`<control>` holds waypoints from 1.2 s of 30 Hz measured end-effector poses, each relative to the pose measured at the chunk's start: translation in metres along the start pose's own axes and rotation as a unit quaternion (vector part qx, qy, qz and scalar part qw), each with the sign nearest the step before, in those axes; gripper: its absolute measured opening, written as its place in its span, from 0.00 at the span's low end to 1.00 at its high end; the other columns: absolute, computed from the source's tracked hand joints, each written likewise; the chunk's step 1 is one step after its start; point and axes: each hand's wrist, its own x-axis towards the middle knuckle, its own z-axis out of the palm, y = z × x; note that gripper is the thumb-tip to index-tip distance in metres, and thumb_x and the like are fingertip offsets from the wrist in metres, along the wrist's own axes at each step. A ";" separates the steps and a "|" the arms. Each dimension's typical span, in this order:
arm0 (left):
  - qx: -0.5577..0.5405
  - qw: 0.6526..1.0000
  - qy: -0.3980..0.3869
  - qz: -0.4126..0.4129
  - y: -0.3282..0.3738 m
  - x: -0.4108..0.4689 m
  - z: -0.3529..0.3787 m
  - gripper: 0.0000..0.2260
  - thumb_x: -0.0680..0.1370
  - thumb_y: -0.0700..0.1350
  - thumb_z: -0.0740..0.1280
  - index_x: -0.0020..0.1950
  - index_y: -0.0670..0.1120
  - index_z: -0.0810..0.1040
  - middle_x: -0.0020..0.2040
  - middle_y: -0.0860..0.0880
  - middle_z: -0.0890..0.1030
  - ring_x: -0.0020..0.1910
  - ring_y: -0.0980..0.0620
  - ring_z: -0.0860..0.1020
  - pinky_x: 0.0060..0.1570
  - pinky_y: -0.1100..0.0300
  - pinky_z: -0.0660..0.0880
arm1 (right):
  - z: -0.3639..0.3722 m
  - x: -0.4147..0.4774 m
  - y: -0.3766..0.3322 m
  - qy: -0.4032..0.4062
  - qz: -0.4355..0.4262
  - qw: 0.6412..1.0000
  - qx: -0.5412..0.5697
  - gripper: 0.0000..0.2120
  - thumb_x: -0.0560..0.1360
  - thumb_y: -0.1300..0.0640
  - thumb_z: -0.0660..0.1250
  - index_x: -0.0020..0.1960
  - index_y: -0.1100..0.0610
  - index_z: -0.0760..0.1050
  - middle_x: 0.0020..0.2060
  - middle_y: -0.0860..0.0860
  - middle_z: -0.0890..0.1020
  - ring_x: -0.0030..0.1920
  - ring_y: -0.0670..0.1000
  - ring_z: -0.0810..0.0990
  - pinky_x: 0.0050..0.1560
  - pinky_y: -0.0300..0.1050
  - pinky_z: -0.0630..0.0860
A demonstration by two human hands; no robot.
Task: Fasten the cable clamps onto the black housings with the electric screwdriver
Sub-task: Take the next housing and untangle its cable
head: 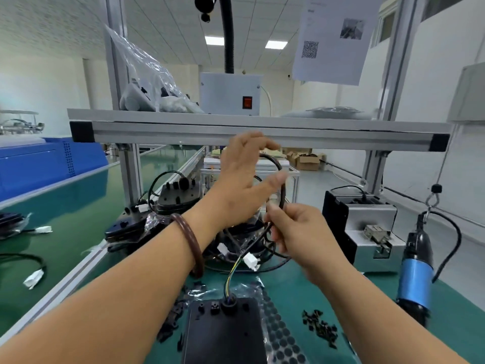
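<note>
Honestly, the main risks were cable-side. The black housing (223, 334) lay flat at the desk's (301, 285) near edge, its cable rising out of the top gland and nothing holding it down. The left hand (244, 177) had a loop of the cable (283, 191) loosely between thumb and curled fingers. The right hand (299, 232) pinched the same cable just below. Both were up over the desk's middle, so a hard tug could drag the housing or strain the coloured wires at the gland.

The electric screwdriver (416, 271) hung untouched at the right edge, apart from both hands; a swinging loop might snag it. Small black parts, probably the cable clamps (320, 327), lay loose right of the housing, where a forearm could sweep them off. The white connector (250, 261) dangled between hands and housing and could catch.

Writing: the hanging sheet (336, 38) showed a QR code (310, 49) and a photo, text too blurred to read. No brand was legible on the screwdriver.
</note>
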 end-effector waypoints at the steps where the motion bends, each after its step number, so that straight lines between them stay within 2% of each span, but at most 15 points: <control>1: -0.005 0.999 0.038 -0.025 -0.007 -0.009 -0.001 0.09 0.77 0.51 0.61 0.54 0.60 0.65 0.58 0.54 0.65 0.63 0.55 0.63 0.66 0.59 0.60 | -0.002 0.005 0.003 0.007 0.023 0.999 0.029 0.15 0.80 0.51 0.63 0.40 0.59 0.77 0.22 0.49 0.74 0.22 0.47 0.67 0.24 0.39 0.64; 3: -0.026 0.990 0.088 -0.105 -0.023 -0.034 0.000 0.04 0.80 0.50 0.60 0.48 0.59 0.67 0.51 0.55 0.71 0.53 0.57 0.70 0.57 0.59 0.69 | -0.005 0.013 0.010 0.021 0.066 0.994 0.082 0.15 0.81 0.52 0.62 0.40 0.59 0.76 0.21 0.49 0.73 0.20 0.45 0.66 0.20 0.35 0.62; 5: -0.030 0.974 0.035 -0.222 -0.040 -0.068 0.008 0.05 0.80 0.50 0.59 0.45 0.56 0.71 0.44 0.55 0.77 0.45 0.55 0.75 0.47 0.59 0.74 | -0.004 0.019 0.019 0.026 0.107 0.987 0.120 0.14 0.82 0.54 0.60 0.41 0.59 0.75 0.21 0.49 0.73 0.20 0.45 0.66 0.20 0.35 0.61; 8: -0.040 0.945 -0.063 -0.317 -0.054 -0.116 0.020 0.07 0.75 0.57 0.67 0.45 0.55 0.75 0.40 0.56 0.80 0.40 0.57 0.76 0.46 0.59 0.74 | -0.001 0.024 0.031 0.033 0.143 0.973 0.177 0.13 0.83 0.55 0.59 0.43 0.60 0.74 0.22 0.49 0.73 0.20 0.44 0.65 0.19 0.35 0.60; 10: -0.032 0.933 -0.150 -0.327 -0.052 -0.136 0.024 0.24 0.64 0.69 0.69 0.54 0.60 0.73 0.48 0.60 0.80 0.48 0.65 0.76 0.53 0.62 0.74 | -0.001 0.025 0.036 0.034 0.156 0.966 0.205 0.13 0.83 0.56 0.58 0.44 0.61 0.74 0.22 0.49 0.73 0.20 0.44 0.66 0.20 0.35 0.60; 12: 0.021 0.920 -0.236 -0.313 -0.046 -0.147 0.029 0.43 0.54 0.78 0.67 0.65 0.66 0.61 0.56 0.64 0.76 0.57 0.65 0.74 0.59 0.63 0.70 | 0.000 0.024 0.037 0.033 0.164 0.959 0.227 0.14 0.83 0.56 0.56 0.45 0.61 0.74 0.22 0.49 0.73 0.20 0.44 0.66 0.20 0.35 0.61; 13: 0.049 0.917 -0.254 -0.302 -0.043 -0.150 0.031 0.47 0.52 0.80 0.66 0.67 0.67 0.57 0.57 0.65 0.74 0.58 0.63 0.73 0.60 0.61 0.70 | -0.001 0.023 0.038 0.034 0.166 0.957 0.235 0.14 0.83 0.56 0.56 0.45 0.61 0.74 0.22 0.49 0.73 0.21 0.44 0.67 0.21 0.35 0.61; 17: 0.053 0.923 -0.231 -0.304 -0.037 -0.157 0.034 0.46 0.50 0.79 0.67 0.64 0.65 0.60 0.54 0.66 0.72 0.58 0.61 0.71 0.59 0.60 0.71 | 0.001 0.017 0.040 0.035 0.164 0.952 0.258 0.15 0.84 0.55 0.55 0.44 0.60 0.74 0.23 0.49 0.74 0.21 0.44 0.69 0.22 0.34 0.63; 22: 0.052 0.922 -0.229 -0.307 -0.030 -0.165 0.030 0.45 0.49 0.81 0.66 0.62 0.64 0.62 0.52 0.66 0.72 0.55 0.64 0.71 0.56 0.62 0.71 | 0.003 0.008 0.046 0.047 0.154 0.943 0.290 0.15 0.83 0.55 0.56 0.44 0.60 0.74 0.23 0.50 0.75 0.22 0.44 0.70 0.22 0.34 0.66; 26: 0.037 0.933 -0.229 -0.277 -0.026 -0.155 0.023 0.53 0.52 0.80 0.66 0.73 0.64 0.53 0.66 0.66 0.67 0.66 0.62 0.67 0.67 0.59 0.66 | 0.001 0.000 0.051 0.042 0.135 0.936 0.321 0.14 0.82 0.55 0.58 0.44 0.61 0.76 0.26 0.51 0.77 0.24 0.44 0.73 0.24 0.34 0.68; 28: -0.002 0.947 -0.165 -0.276 -0.024 -0.136 0.018 0.49 0.61 0.75 0.67 0.75 0.62 0.50 0.66 0.66 0.64 0.66 0.65 0.64 0.64 0.65 0.63 | 0.000 -0.003 0.049 0.032 0.118 0.937 0.327 0.13 0.81 0.56 0.60 0.44 0.61 0.77 0.27 0.52 0.78 0.24 0.45 0.74 0.24 0.34 0.69; 31: -0.053 0.963 -0.111 -0.238 -0.020 -0.098 0.022 0.29 0.74 0.60 0.65 0.73 0.66 0.57 0.60 0.67 0.71 0.60 0.69 0.69 0.55 0.71 0.66 | 0.001 -0.006 0.042 -0.006 0.095 0.937 0.337 0.09 0.76 0.55 0.65 0.45 0.61 0.80 0.27 0.52 0.78 0.23 0.45 0.73 0.24 0.33 0.68; 34: -0.054 0.974 -0.104 -0.193 -0.016 -0.073 0.028 0.12 0.75 0.61 0.63 0.58 0.72 0.71 0.41 0.64 0.77 0.41 0.67 0.75 0.42 0.72 0.71 | 0.000 -0.002 0.031 -0.048 0.081 0.932 0.351 0.10 0.68 0.55 0.69 0.44 0.62 0.79 0.23 0.49 0.70 0.21 0.44 0.66 0.22 0.34 0.62; 35: -0.064 0.975 -0.085 -0.196 -0.016 -0.069 0.028 0.09 0.75 0.64 0.61 0.52 0.68 0.76 0.34 0.61 0.75 0.33 0.64 0.73 0.37 0.69 0.71 | -0.002 0.002 0.027 -0.056 0.082 0.925 0.366 0.09 0.67 0.56 0.70 0.43 0.61 0.77 0.23 0.48 0.67 0.21 0.44 0.64 0.22 0.35 0.60; 36: -0.084 0.973 -0.064 -0.206 -0.018 -0.068 0.029 0.13 0.73 0.66 0.59 0.47 0.63 0.79 0.30 0.59 0.73 0.29 0.62 0.70 0.35 0.66 0.71 | -0.004 0.006 0.023 -0.062 0.088 0.913 0.394 0.07 0.67 0.57 0.69 0.41 0.60 0.75 0.23 0.48 0.66 0.20 0.44 0.62 0.21 0.35 0.59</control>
